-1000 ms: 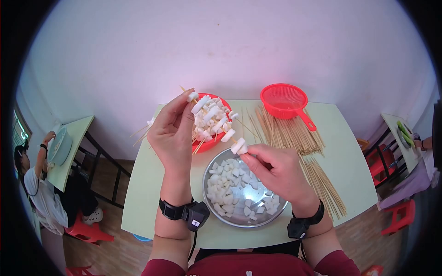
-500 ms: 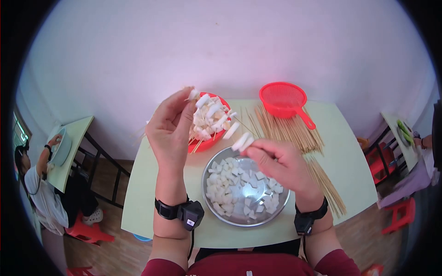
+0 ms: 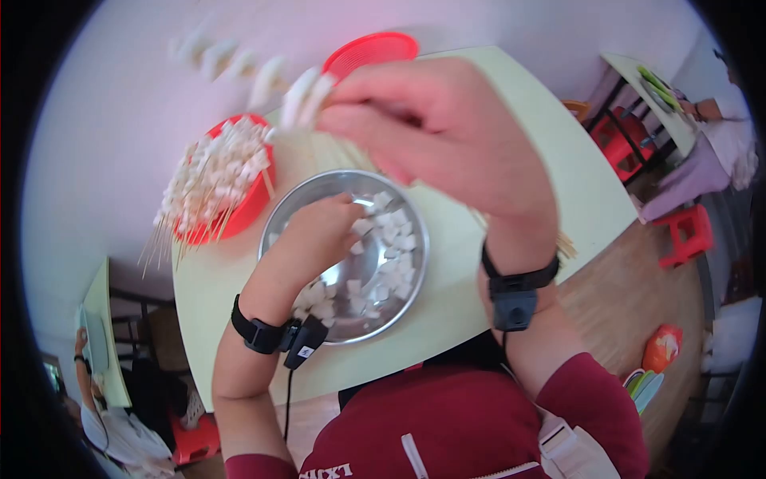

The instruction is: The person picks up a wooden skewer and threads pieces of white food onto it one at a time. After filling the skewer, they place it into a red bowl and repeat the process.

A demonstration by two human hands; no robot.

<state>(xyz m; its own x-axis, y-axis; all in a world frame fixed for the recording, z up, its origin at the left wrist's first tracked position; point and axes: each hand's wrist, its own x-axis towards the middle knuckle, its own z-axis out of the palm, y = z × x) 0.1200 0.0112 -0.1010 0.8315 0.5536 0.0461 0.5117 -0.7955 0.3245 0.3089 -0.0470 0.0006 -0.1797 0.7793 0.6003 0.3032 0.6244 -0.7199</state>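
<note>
My right hand (image 3: 447,132) is closed on a skewer of white pieces (image 3: 299,100), which stretches up and left, blurred. Down in the round metal bowl (image 3: 425,263), my left hand (image 3: 319,231) has its fingers curled together among white cut pieces (image 3: 391,231); whatever they hold is hidden. Left of the bowl, a red basin (image 3: 254,209) is heaped with skewered white pieces (image 3: 215,172), their stick ends poking out over its near-left rim. Thin sticks (image 3: 565,244) show partly behind my right forearm.
A red strainer (image 3: 371,52) lies at the pale table's (image 3: 590,199) far edge. One person (image 3: 120,435) sits at a side table on the left, another (image 3: 718,120) on the right. Red stools (image 3: 686,238) and a red bag (image 3: 662,347) are on the floor.
The view has turned and tilted. My left hand has gone from above the red basin down into the metal bowl. My right hand is raised nearer the camera with the skewer.
</note>
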